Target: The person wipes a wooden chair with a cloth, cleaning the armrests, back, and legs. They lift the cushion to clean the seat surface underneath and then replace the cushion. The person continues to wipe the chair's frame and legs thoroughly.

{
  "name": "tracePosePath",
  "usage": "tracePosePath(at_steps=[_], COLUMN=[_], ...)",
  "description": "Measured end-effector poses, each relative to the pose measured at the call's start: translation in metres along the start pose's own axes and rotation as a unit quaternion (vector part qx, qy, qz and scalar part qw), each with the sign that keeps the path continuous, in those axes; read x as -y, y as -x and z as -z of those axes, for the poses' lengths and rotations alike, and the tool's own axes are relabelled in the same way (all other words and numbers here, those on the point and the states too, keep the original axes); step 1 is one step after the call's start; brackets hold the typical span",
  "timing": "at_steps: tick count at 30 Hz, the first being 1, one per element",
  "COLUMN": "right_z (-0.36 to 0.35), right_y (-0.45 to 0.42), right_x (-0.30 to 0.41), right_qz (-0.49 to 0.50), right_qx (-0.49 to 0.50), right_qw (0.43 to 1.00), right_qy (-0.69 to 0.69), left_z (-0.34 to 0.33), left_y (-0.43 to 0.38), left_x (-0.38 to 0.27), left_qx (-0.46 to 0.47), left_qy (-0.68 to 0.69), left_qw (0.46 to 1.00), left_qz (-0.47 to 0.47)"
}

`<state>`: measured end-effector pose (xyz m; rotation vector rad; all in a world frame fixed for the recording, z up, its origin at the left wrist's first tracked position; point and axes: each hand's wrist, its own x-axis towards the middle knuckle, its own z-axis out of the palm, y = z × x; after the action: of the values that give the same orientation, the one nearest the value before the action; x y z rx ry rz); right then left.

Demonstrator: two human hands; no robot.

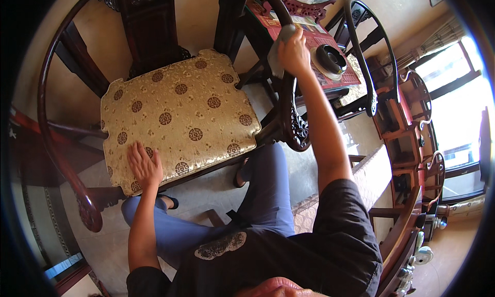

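Observation:
My right hand is closed around a grey cloth, pressing it onto the curved dark wooden armrest of an armchair. The armrest ends in a carved openwork scroll. My left hand rests flat, fingers slightly spread, on the gold brocade seat cushion with its dark round medallions. Behind the cushion stands the chair's dark carved back panel. The other armrest curves down on the left.
Beside the chair, a side table with a red top bears a black ashtray on a pale round mat and a vase stand. A second armchair stands beyond it. A patterned bench cushion lies to the right, near wooden shelving.

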<state>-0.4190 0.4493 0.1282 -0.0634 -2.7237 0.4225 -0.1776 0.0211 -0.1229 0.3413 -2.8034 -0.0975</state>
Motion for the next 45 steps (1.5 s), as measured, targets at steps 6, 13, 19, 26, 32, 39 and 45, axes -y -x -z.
tracePosePath(at_steps=[6, 13, 19, 26, 32, 39, 45], right_z=[-0.011, -0.035, -0.045, -0.086, -0.098, -0.042, -0.024], right_y=[-0.115, -0.215, -0.257, -0.293, -0.315, -0.263, -0.181], right_x=[0.005, 0.053, 0.111, 0.223, 0.243, 0.131, 0.042], right_qz=[0.127, 0.113, 0.201, 0.268, 0.253, 0.231, 0.119], right_qx=[-0.018, -0.044, -0.101, -0.206, -0.254, -0.063, -0.029], right_qw=[0.985, 0.975, 0.961, 0.932, 0.913, 0.965, 0.982], right_qy=[0.116, 0.185, 0.163, 0.132, 0.196, 0.107, 0.146], left_z=[0.006, 0.003, -0.003, -0.006, -0.01, -0.004, -0.007], left_y=[-0.001, -0.003, -0.005, -0.006, -0.006, -0.001, 0.0], left_x=[-0.005, -0.008, -0.008, -0.008, -0.006, -0.001, -0.002], left_qx=[0.005, 0.012, 0.038, 0.045, 0.026, 0.044, 0.023], left_qy=[-0.012, -0.015, -0.019, -0.02, -0.025, -0.006, -0.028], left_qw=[1.0, 1.0, 0.999, 0.999, 0.999, 0.999, 0.999], left_qz=[0.003, 0.006, 0.019, 0.013, 0.005, 0.032, 0.015])
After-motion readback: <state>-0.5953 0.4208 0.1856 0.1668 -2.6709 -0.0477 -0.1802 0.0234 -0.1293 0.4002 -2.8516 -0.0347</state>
